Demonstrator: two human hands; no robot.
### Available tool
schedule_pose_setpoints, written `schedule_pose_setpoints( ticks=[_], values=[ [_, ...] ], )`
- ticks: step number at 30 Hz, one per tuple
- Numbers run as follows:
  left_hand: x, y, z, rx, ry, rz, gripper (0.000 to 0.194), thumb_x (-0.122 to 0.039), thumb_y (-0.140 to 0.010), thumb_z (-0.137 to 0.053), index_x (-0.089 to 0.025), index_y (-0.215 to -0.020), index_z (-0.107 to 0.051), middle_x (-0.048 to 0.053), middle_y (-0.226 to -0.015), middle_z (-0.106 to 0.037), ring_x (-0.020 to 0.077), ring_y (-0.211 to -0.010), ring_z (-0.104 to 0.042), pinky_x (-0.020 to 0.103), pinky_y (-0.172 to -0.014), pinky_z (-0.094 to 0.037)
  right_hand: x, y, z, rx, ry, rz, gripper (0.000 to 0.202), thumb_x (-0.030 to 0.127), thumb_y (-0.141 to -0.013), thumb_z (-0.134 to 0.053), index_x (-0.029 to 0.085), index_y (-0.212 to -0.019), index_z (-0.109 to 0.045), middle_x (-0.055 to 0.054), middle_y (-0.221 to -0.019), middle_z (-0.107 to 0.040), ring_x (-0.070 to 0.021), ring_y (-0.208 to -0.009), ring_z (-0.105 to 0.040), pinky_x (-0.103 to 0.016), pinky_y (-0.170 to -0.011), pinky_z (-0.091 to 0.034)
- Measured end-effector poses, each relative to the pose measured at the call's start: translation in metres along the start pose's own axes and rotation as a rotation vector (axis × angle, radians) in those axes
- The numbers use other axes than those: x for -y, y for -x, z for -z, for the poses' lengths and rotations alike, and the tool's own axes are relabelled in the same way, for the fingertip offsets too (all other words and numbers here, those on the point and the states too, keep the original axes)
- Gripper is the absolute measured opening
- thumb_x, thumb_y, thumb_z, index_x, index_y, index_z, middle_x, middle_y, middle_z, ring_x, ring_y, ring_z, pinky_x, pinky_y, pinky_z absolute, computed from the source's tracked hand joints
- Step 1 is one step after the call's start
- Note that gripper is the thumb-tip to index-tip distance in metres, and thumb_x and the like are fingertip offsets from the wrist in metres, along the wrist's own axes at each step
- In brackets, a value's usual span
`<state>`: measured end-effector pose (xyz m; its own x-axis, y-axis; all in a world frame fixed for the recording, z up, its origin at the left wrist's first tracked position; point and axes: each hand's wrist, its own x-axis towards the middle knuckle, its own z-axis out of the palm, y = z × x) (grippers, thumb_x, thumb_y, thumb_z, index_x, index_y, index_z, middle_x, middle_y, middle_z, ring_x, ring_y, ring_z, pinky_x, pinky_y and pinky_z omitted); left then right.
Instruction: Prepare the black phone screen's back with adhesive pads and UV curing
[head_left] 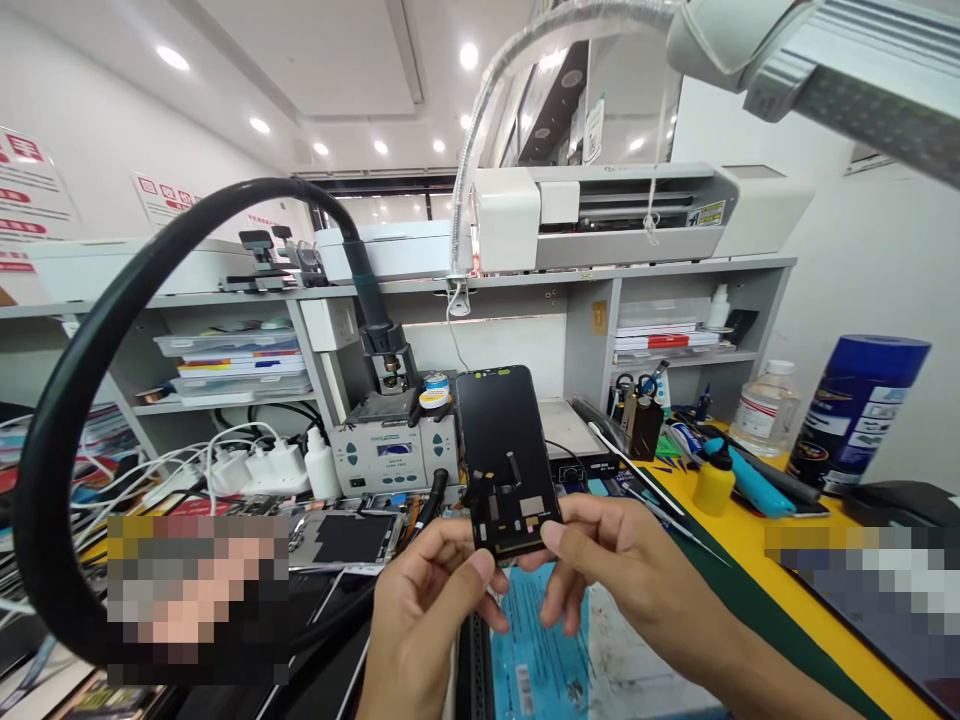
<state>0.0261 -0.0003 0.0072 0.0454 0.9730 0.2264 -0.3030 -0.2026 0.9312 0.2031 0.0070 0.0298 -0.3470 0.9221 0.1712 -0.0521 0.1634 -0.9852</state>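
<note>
Black and flat, a phone screen (pixel 499 425) was held up toward the camera in the head view, above a blue pad (pixel 536 650) toward the near edge of the bench (pixel 739 530). The left hand (pixel 427 605) pinched its lower left corner, the right hand (pixel 619 550) its lower right, thumbs on the near face and fingers partly hidden behind.

A slim cable (pixel 514 468) showed on the lower half, near the thumbs; a careless regrip might have creased or torn it. With the upper end unsupported, a slip at either corner could have dropped the screen, and uneven pressure might have cracked it. A black hose (pixel 67 350) arched over the bench's left side, close enough to the left hand that a snag seemed possible.
</note>
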Motion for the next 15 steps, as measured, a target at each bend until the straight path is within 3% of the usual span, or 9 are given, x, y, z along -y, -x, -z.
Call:
schedule_pose_setpoints(
  ticks=[4,8,15],
  values=[
    [-0.0005,-0.0002,-0.0014,0.012,0.016,0.043,0.021,-0.032,-0.081,-0.065,-0.013,-0.086,-0.071,0.004,-0.067,-0.065,0.0154,-0.057,-0.058,0.027,-0.053,-0.05,-0.0025,0.0004,0.0006,-0.014,-0.007,0.007,0.038,0.049,-0.091,-0.061,0.019,-0.07,-0.048,-0.005,-0.059,-0.071,-0.0172,-0.054,-0.068,-0.023,-0.05,-0.05],
    [0.0015,-0.0015,-0.0035,-0.051,-0.077,0.072,0.025,-0.04,-0.08,-0.069,-0.015,-0.077,-0.066,0.0,-0.061,-0.061,0.0122,-0.05,-0.056,0.024,-0.05,-0.048,-0.0025,0.0015,-0.0017,-0.037,0.045,0.011,0.04,0.05,-0.093,-0.058,0.02,-0.069,-0.047,-0.004,-0.059,-0.071,-0.0159,-0.052,-0.066,-0.023,-0.05,-0.05],
    [0.0005,-0.0018,-0.0049,-0.029,-0.139,0.072,0.03,-0.044,-0.081,-0.068,-0.015,-0.076,-0.068,0.0,-0.061,-0.062,0.0127,-0.053,-0.057,0.023,-0.052,-0.049,-0.0013,0.0028,-0.0064,-0.068,0.119,0.022,0.035,0.048,-0.094,-0.057,0.016,-0.08,-0.06,-0.004,-0.064,-0.069,-0.0165,-0.056,-0.065,-0.025,-0.053,-0.052]
  ],
)
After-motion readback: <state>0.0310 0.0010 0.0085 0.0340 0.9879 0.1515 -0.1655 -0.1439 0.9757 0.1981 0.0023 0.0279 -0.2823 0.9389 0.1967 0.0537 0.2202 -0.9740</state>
